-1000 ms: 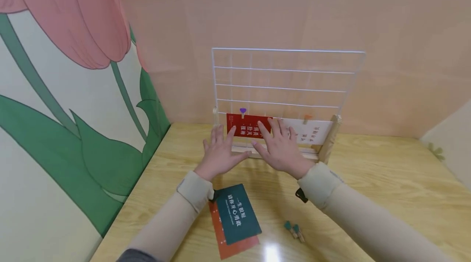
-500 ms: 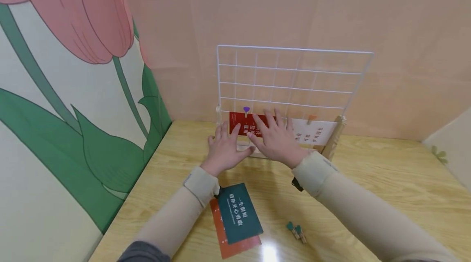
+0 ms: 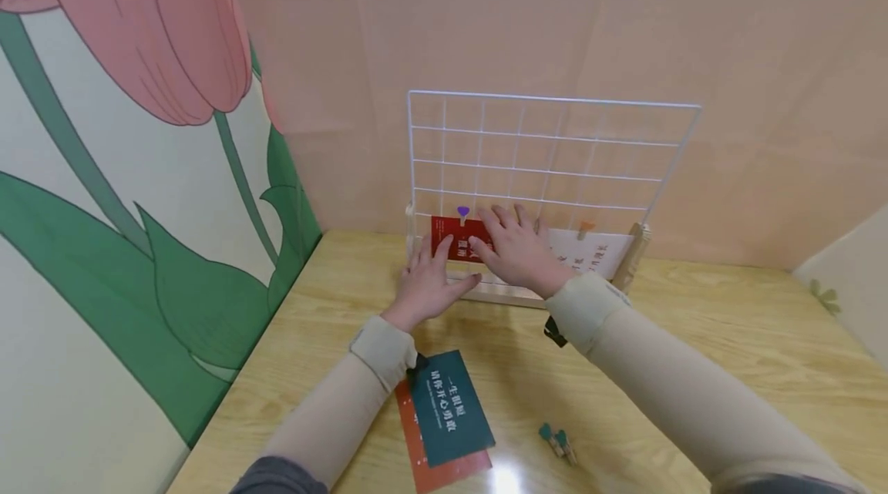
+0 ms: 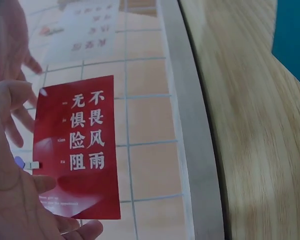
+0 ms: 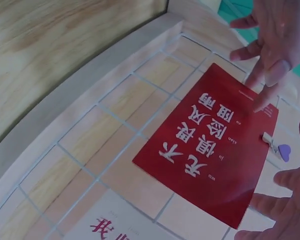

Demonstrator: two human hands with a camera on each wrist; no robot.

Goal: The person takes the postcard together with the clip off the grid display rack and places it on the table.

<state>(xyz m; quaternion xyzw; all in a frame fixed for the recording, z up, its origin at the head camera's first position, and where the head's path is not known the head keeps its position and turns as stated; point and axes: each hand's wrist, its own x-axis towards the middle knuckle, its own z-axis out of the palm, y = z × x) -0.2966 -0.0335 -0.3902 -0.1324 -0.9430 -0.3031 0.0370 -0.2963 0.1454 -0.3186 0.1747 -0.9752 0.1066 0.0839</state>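
Observation:
A red card (image 4: 85, 195) with white lettering hangs on a white wire grid (image 3: 555, 99), held by a clothespin with a purple heart (image 3: 463, 212). My left hand (image 3: 428, 286) is at the card's left end, fingers spread, with fingertips by its edge. Over the card's right part lies my right hand (image 3: 520, 247), its fingers extended toward the upper edge; whether they touch it is unclear. In the right wrist view the purple heart clothespin (image 5: 284, 152) sits between both hands. To the right, a white card (image 3: 598, 251) hangs from an orange clothespin (image 3: 586, 228).
The grid stands in a wooden base with a side post (image 3: 633, 255). Nearer on the wood-grain table (image 3: 708, 355) lie a dark green card (image 3: 451, 417), an orange card (image 3: 458, 472) partly under it, and two green-topped clothespins (image 3: 557, 441).
My right hand has shifted left and farther forward over the red card. My left hand has moved slightly right. The cards and clothespins stay put, while the head view has shifted slightly.

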